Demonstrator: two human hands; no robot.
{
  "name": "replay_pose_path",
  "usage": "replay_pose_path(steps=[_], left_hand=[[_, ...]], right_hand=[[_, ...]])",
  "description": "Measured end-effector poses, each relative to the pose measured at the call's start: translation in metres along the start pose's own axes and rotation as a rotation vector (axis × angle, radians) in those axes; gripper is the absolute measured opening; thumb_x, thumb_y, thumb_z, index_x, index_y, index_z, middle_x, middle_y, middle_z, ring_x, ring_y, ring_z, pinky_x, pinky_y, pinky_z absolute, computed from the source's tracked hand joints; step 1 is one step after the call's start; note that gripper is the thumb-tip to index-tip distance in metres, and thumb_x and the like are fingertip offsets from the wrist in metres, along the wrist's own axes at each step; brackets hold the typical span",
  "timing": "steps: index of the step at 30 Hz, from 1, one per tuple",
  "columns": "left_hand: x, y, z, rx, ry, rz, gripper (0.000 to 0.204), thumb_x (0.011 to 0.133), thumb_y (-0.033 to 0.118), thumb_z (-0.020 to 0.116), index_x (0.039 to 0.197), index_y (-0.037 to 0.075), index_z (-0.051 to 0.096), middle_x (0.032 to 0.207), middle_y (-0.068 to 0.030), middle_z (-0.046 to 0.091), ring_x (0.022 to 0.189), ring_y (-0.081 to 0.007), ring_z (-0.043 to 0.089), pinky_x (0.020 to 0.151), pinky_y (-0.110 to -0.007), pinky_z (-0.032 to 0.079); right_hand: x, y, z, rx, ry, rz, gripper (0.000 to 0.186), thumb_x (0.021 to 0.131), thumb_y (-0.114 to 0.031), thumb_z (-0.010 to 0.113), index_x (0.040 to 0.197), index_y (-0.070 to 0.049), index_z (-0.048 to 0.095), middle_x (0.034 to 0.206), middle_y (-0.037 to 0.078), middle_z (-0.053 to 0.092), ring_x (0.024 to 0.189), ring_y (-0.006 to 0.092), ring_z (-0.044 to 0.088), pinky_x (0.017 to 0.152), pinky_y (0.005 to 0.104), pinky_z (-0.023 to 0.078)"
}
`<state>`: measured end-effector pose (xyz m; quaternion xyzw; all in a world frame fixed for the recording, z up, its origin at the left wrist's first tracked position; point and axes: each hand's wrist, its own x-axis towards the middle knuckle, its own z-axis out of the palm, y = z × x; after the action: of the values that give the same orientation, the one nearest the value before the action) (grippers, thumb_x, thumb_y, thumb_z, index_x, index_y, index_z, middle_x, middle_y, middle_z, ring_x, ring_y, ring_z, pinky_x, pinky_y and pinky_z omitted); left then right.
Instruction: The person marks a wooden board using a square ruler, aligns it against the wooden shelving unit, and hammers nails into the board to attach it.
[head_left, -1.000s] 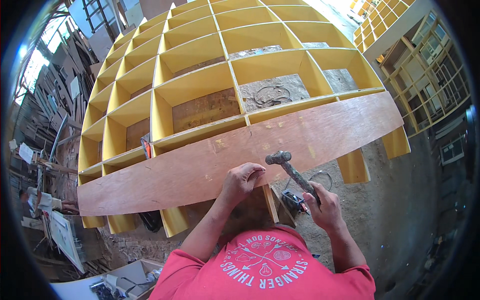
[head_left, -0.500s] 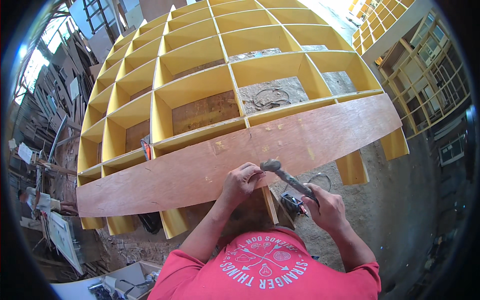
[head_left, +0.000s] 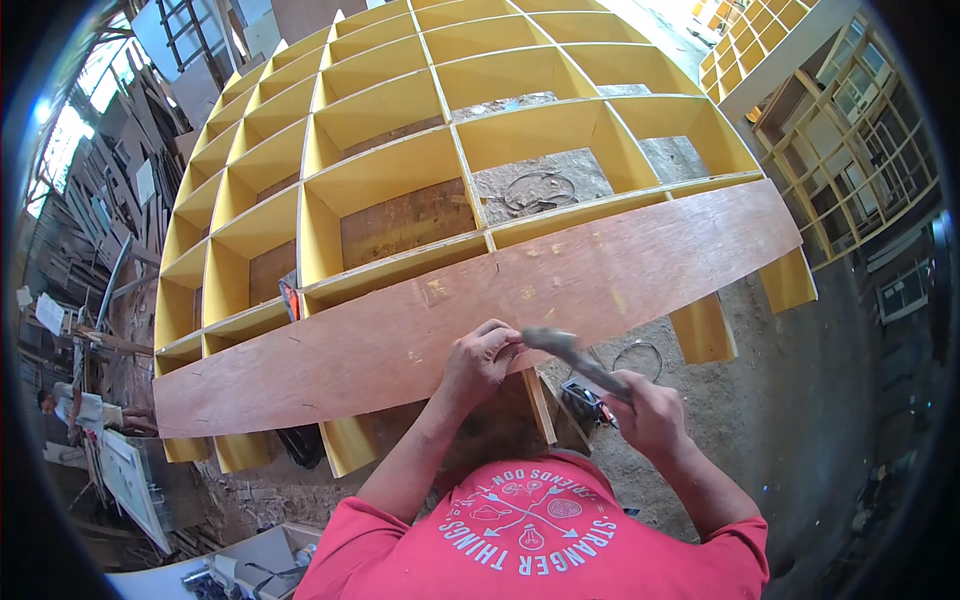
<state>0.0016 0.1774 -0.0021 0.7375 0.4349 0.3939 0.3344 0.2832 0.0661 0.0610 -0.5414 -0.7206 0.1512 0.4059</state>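
Note:
My right hand (head_left: 652, 408) grips the handle of a hammer (head_left: 588, 366), whose head is blurred and lies right beside my left fingertips. My left hand (head_left: 478, 362) is closed in a pinch over the near edge of a long reddish plywood strip (head_left: 340, 358); what its fingers hold is too small to make out. Several thin nails (head_left: 497, 267) stick up from the strip. It lies across the front of a large curved grid frame of yellow-faced panels (head_left: 390, 168), with yellow panel ends (head_left: 702, 332) jutting out below it.
An orange-and-black tool (head_left: 290, 298) rests in a left grid cell. Below the strip are a wooden post (head_left: 538, 408), a dark box (head_left: 582, 400) and a wire loop (head_left: 640, 358) on the floor. Stacked boards (head_left: 120, 170) and another person (head_left: 82, 405) are at the left.
The hammer head has shifted slightly right and down, and blurs with motion. My right hand has moved a little left and lower. My left hand keeps its pinch near the same spot.

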Motion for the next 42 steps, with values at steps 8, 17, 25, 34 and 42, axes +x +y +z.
replay_pose_path(steps=[8,17,25,34,42], left_hand=[[-0.002,0.0,0.0,0.034,-0.013,-0.004,0.012,0.095,0.013,0.079,0.104,0.005,0.08,0.099,-0.0125,0.075,0.085,-0.0349,0.076,0.074,-0.042,0.06],[-0.001,0.0,-0.003,-0.054,0.016,0.013,0.01,0.093,0.009,0.083,0.101,0.004,0.08,0.098,-0.011,0.076,0.085,-0.0263,0.075,0.076,-0.035,0.058],[-0.101,0.002,-0.125,-0.055,0.537,-0.316,0.023,0.099,0.02,0.083,0.09,0.0,0.076,0.078,-0.0014,0.069,0.074,-0.0053,0.057,0.065,-0.026,0.047],[-0.3,-0.083,-0.253,0.032,1.056,-1.065,0.059,0.095,0.06,0.082,0.084,0.003,0.071,0.073,0.0002,0.065,0.063,-0.0062,0.053,0.056,-0.027,0.043],[-0.274,-0.131,-0.247,-0.871,1.201,-0.622,0.054,0.094,0.04,0.088,0.136,0.013,0.065,0.098,0.0076,0.064,0.065,-0.0009,0.05,0.05,-0.023,0.033]], right_hand=[[-0.003,-0.011,0.008,0.037,0.055,0.07,0.032,0.105,-0.039,0.071,0.11,-0.008,0.066,0.078,0.018,0.072,0.07,0.0412,0.073,0.058,0.0519,0.056],[-0.005,0.011,0.016,-0.046,-0.201,0.381,0.035,0.105,-0.036,0.074,0.093,-0.006,0.06,0.067,0.011,0.062,0.061,0.0274,0.067,0.057,0.0446,0.049],[0.002,0.086,0.081,0.092,0.515,0.534,0.032,0.108,-0.028,0.074,0.092,-0.004,0.062,0.077,0.003,0.061,0.064,0.0136,0.061,0.056,0.0321,0.05],[0.02,0.139,0.105,0.501,0.667,0.743,0.03,0.104,-0.026,0.081,0.092,-0.004,0.065,0.089,0.002,0.065,0.078,0.0126,0.064,0.07,0.0327,0.059],[0.025,0.18,0.105,0.689,0.849,0.706,0.027,0.099,-0.016,0.084,0.088,-0.008,0.061,0.09,0.002,0.068,0.08,0.0128,0.066,0.076,0.0296,0.059]])
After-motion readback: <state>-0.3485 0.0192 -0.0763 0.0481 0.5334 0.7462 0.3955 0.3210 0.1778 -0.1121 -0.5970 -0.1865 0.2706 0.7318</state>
